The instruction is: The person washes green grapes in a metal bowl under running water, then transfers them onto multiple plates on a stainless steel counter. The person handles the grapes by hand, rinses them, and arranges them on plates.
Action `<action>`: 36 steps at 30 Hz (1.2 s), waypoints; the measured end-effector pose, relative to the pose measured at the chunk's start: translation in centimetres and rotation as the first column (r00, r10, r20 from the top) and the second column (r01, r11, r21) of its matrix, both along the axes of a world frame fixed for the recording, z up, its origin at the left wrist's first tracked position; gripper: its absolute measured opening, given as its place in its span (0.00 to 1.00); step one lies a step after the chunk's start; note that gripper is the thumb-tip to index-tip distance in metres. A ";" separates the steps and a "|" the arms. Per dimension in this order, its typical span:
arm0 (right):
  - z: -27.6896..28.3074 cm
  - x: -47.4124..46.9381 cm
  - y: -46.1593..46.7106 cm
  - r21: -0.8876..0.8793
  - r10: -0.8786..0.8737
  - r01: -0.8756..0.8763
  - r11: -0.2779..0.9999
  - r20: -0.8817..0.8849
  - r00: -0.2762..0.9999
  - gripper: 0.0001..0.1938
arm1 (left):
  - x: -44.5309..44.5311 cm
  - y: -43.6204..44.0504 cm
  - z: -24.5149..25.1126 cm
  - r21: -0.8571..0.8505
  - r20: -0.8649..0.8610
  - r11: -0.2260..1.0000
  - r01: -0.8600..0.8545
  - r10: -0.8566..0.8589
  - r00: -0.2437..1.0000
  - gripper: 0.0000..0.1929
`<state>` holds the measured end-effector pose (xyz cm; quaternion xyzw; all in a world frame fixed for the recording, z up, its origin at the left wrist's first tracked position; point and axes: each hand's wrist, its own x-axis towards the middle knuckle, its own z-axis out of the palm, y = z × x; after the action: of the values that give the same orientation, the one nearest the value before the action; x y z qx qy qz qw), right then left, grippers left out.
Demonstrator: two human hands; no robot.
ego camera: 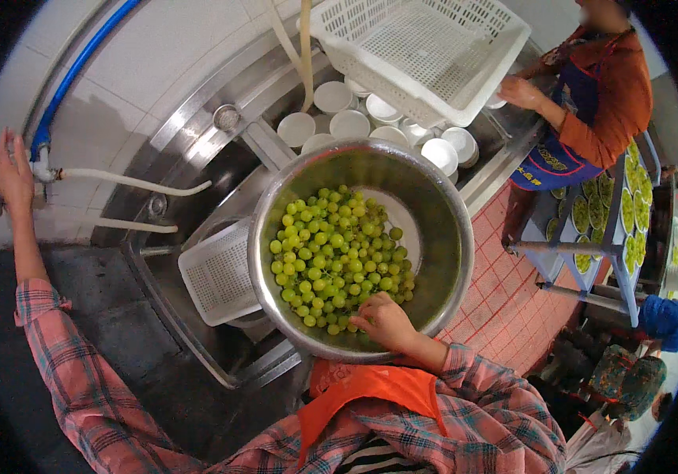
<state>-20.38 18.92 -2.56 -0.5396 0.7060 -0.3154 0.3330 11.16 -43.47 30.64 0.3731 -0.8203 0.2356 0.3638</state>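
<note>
Green grapes (339, 255) fill much of a large round stainless steel pot (457, 237), which stands across the middle of a metal sink. My right hand (383, 320) is inside the pot's near side, fingers bent over the grapes; whether it pinches one is hard to tell. Far to the left, my left hand (16, 172) is raised at a tap on the tiled wall, beside a white pipe fitting (44, 170) with blue pipe. What its fingers grip is partly hidden. A cream hose (137, 181) runs from that fitting over the sink.
A white plastic basket (217, 275) lies in the sink left of the pot. Behind the pot, white bowls (349, 124) sit in another basin under a large white crate (422, 53). A person in a blue apron (570, 118) stands at right, near a cart (605, 243) holding bowls of green food.
</note>
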 end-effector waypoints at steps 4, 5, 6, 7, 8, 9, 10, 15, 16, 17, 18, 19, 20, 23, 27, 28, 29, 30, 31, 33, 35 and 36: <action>0.6 -0.7 0.2 0.021 0.140 -0.139 0.990 -0.121 0.983 0.10 | -3.3 0.4 -1.3 0.107 0.045 0.986 -0.128 0.124 0.991 0.24; 0.6 -0.7 0.1 -0.020 0.222 -0.232 0.972 -0.224 0.949 0.10 | -4.5 0.7 -1.6 0.047 0.032 0.979 -0.198 0.197 0.980 0.23; 0.5 -0.7 -0.2 -0.055 0.297 -0.333 0.941 -0.332 0.895 0.11 | -5.4 1.2 -1.4 -0.017 0.012 0.961 -0.275 0.275 0.961 0.21; 0.5 -0.7 -0.4 -0.078 0.360 -0.433 0.898 -0.438 0.824 0.12 | -6.4 1.5 -1.0 -0.060 0.084 0.928 -0.368 0.372 0.924 0.20; 0.5 -0.5 -0.8 0.018 0.497 -0.532 0.846 -0.384 0.778 0.17 | -7.1 1.7 -0.2 -0.115 0.146 0.880 -0.461 0.474 0.868 0.19; 0.4 -0.5 -1.2 0.008 0.519 -0.567 0.823 -0.415 0.748 0.17 | -8.8 1.2 -0.8 -0.152 0.199 0.838 -0.524 0.546 0.814 0.18; 0.0 -0.6 -1.6 0.000 0.539 -0.602 0.799 -0.443 0.716 0.18 | -10.5 1.1 -1.8 -0.147 0.179 0.846 -0.512 0.532 0.828 0.16; 0.7 -2.9 -4.1 0.066 0.666 -0.742 0.667 -0.498 0.555 0.24 | -11.8 0.5 -1.0 -0.171 0.263 0.862 -0.478 0.507 0.820 0.14; 0.1 -3.7 -4.1 0.027 0.655 -0.733 0.680 -0.473 0.590 0.25 | -11.5 -0.3 -1.0 -0.212 0.334 0.846 -0.490 0.533 0.777 0.13; -0.2 -4.6 -3.9 0.073 0.662 -0.726 0.684 -0.481 0.575 0.25 | -11.1 -0.9 -1.1 -0.252 0.401 0.830 -0.498 0.558 0.726 0.13; 0.0 -5.6 -4.2 0.118 0.675 -0.722 0.682 -0.480 0.560 0.26 | -10.6 -1.0 -1.6 -0.240 0.338 0.880 -0.409 0.471 0.815 0.12; 0.3 -6.4 -4.3 0.160 0.688 -0.714 0.682 -0.472 0.552 0.27 | -10.6 -0.7 -2.1 -0.235 0.279 0.922 -0.307 0.367 0.887 0.12; 0.8 -7.2 -4.4 0.189 0.673 -0.689 0.700 -0.496 0.548 0.29 | -10.7 -0.4 -2.8 -0.236 0.218 0.950 -0.202 0.255 0.942 0.11; 0.1 -9.5 -3.8 0.327 0.650 -0.580 0.746 -0.546 0.528 0.29 | -13.1 7.7 -9.0 -0.054 -0.063 0.998 -0.032 0.029 0.998 0.10; -1.1 -11.9 -4.3 0.361 0.436 -0.251 0.898 -0.653 0.620 0.28 | -7.9 12.9 -21.2 0.024 -0.505 0.997 -0.068 0.071 0.861 0.29; -1.2 -12.5 -4.8 0.330 0.353 -0.165 0.929 -0.664 0.660 0.27 | -6.5 12.6 -24.1 0.076 -0.594 0.987 -0.142 0.159 0.788 0.32; -1.3 -12.8 -5.3 0.294 0.265 -0.079 0.953 -0.674 0.690 0.27 | -5.1 12.1 -26.5 0.229 -0.570 0.924 -0.304 0.381 0.728 0.36; -1.0 -12.6 -6.0 0.245 0.179 -0.028 0.969 -0.621 0.763 0.27 | -4.1 10.9 -28.5 0.422 -0.710 0.906 -0.029 0.351 0.611 0.40; -1.2 -12.2 -6.1 0.176 0.117 -0.006 0.984 -0.629 0.769 0.27 | -4.7 9.9 -29.5 0.568 -0.703 0.809 0.151 0.381 0.601 0.41; -2.3 -10.7 -6.0 0.041 -0.009 0.045 0.998 -0.632 0.775 0.26 | -6.9 10.2 -31.9 0.677 -0.736 0.487 0.552 0.466 0.491 0.24; -1.1 -8.5 -6.6 -0.046 0.071 -0.115 0.992 -0.551 0.832 0.25 | -4.8 8.6 -36.7 0.791 -0.606 0.493 0.363 0.547 0.577 0.09; -1.2 -7.5 -5.8 -0.037 0.131 -0.175 0.984 -0.520 0.844 0.25 | -5.6 9.3 -39.0 0.803 -0.596 0.443 0.398 0.615 0.517 0.08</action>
<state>-27.86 13.10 -3.76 -0.6720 0.7104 -0.1608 0.1335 5.55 -34.21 -8.40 0.6282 -0.4891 -0.4167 0.4388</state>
